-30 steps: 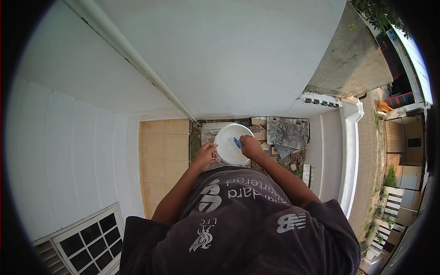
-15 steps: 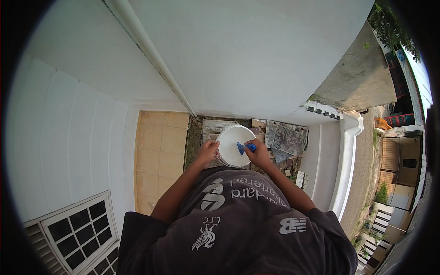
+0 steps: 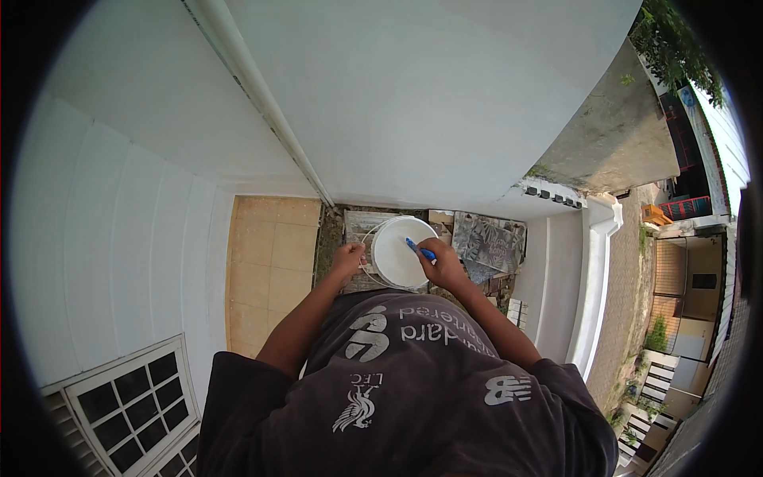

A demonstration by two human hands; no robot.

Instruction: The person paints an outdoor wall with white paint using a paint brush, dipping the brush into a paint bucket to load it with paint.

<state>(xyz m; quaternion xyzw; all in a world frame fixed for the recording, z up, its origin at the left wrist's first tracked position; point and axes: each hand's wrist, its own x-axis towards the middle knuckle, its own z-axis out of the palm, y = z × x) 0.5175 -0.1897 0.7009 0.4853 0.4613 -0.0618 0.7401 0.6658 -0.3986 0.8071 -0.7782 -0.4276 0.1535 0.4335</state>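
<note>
Stirred white bucket [image 3: 395,253] with blue tool [image 3: 420,250]
Right hand [image 3: 443,265] fingers pinched tool; left hand [image 3: 347,261] clamped rim, best kept steady

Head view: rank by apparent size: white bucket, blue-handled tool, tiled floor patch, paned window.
1. Tiled floor patch and paned window: look about alike; the window is cut off by the frame edge and nearer the camera, so no ranking.
2. White bucket.
3. Blue-handled tool, gripped by the right hand.

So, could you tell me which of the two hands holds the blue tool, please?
The right hand holds the blue tool over the white bucket; the left hand grips the bucket's rim.
</note>
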